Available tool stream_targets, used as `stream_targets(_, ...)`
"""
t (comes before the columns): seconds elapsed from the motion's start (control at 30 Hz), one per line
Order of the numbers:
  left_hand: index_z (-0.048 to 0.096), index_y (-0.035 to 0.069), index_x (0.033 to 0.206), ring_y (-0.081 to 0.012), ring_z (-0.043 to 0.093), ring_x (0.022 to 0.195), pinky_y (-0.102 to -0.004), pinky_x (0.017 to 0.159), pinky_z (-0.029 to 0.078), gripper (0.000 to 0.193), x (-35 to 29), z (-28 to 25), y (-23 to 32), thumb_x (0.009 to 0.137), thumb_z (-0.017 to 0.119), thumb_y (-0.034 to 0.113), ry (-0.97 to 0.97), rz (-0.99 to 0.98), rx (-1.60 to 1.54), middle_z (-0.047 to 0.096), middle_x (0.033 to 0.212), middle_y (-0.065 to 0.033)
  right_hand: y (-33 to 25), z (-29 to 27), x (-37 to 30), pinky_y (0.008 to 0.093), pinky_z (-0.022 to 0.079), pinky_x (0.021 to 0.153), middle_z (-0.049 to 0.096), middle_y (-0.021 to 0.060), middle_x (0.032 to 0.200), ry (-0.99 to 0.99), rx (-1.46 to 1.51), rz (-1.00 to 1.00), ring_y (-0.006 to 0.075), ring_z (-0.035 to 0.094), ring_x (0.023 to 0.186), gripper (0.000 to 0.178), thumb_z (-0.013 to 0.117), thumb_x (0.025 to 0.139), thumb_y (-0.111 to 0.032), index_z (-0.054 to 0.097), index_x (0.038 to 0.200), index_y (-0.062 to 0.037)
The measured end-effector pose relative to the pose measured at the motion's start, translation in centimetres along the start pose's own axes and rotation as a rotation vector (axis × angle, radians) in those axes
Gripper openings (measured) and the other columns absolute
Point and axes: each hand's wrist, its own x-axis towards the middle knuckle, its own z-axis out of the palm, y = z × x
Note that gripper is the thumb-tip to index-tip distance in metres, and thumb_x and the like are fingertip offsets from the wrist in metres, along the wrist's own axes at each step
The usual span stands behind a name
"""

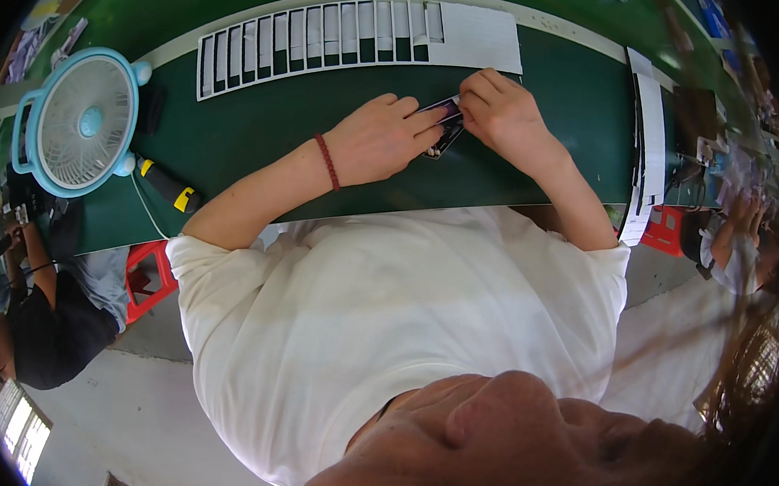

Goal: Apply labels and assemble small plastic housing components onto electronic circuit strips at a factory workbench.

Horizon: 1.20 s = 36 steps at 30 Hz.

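Both my hands meet over the green tabletop, around a small dark rectangular panel (451, 105) with a shiny purplish face. My left hand (381, 141), with a red bead bracelet at the wrist, reaches its fingers across the panel and holds it from the left. At its right end, the thumb and fingertips of my right hand (500, 113) pinch together on the edge. Just below, partly under my left fingertips, shows a dark flat piece (444, 142) with small silvery details; whether it is joined to the panel I cannot tell.
A long white slotted tray (475, 40) lies beyond my hands. On the left stand a light blue fan (89, 122) and a black-and-yellow handled tool (169, 184). Stacked white-and-black trays or sheets (647, 135) sit at the right edge. Other people work at both sides.
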Motion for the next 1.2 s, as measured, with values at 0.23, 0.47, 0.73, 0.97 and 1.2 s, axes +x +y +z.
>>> stream_targets(0.23, 0.070, 0.011, 0.114, -0.0189, 0.060, 0.097, -0.0330, 0.083, 0.050, 0.032, 0.0, 0.1, 0.0, 0.083, 0.070, 0.013, -0.004, 0.005, 0.002, 0.063, 0.137, -0.0037, 0.5, 1.0, 0.1, 0.0375, 0.056, 0.079, 0.062, 0.0093, 0.106, 0.029, 0.061, 0.063, 0.0285, 0.064, 0.094, 0.023, 0.073, 0.073, 0.003, 0.061, 0.093, -0.0014)
stream_targets(0.47, 0.070, 0.013, 0.114, -0.0203, 0.058, 0.117, -0.0437, 0.102, 0.046, 0.032, 0.0, -0.4, -0.7, 0.082, 0.071, 0.012, 0.019, 0.056, -0.024, 0.063, 0.133, -0.0009, 2.1, 0.8, -4.0, 0.0368, 0.055, 0.083, 0.063, 0.0135, 0.117, 0.195, 0.494, 0.623, 0.0306, 0.067, 0.099, 0.017, 0.068, 0.088, 0.000, 0.060, 0.101, -0.0051)
stream_targets(0.73, 0.069, 0.013, 0.111, -0.0231, 0.057, 0.125, -0.0525, 0.113, 0.040, 0.028, -0.6, 0.8, 0.1, 0.085, 0.077, 0.021, 0.169, -0.059, -0.178, 0.066, 0.116, -0.0022, -1.7, -0.9, -5.9, 0.0433, 0.056, 0.092, 0.066, 0.0126, 0.124, 0.239, 0.139, 0.294, 0.0335, 0.065, 0.112, 0.043, 0.069, 0.071, 0.008, 0.066, 0.112, -0.0060)
stream_targets(0.97, 0.067, 0.011, 0.114, -0.0253, 0.060, 0.120, -0.0498, 0.112, 0.042, 0.032, -0.8, 0.6, -0.1, 0.087, 0.079, 0.024, 0.214, -0.103, -0.243, 0.065, 0.116, -0.0052, -3.8, 3.5, -5.2, 0.0382, 0.058, 0.072, 0.069, 0.0090, 0.101, 0.285, 0.163, 0.096, 0.0295, 0.070, 0.086, 0.062, 0.086, 0.073, -0.004, 0.059, 0.128, -0.0099)
stream_targets(1.2, 0.068, 0.009, 0.114, -0.0248, 0.060, 0.121, -0.0474, 0.108, 0.048, 0.033, -1.9, 0.1, -0.1, 0.083, 0.078, 0.017, 0.232, -0.162, -0.114, 0.064, 0.116, -0.0061, -3.6, 0.3, -5.2, 0.0300, 0.051, 0.064, 0.067, 0.0107, 0.087, 0.036, 0.758, 0.604, 0.0198, 0.063, 0.070, 0.033, 0.081, 0.088, -0.009, 0.072, 0.118, -0.0020)
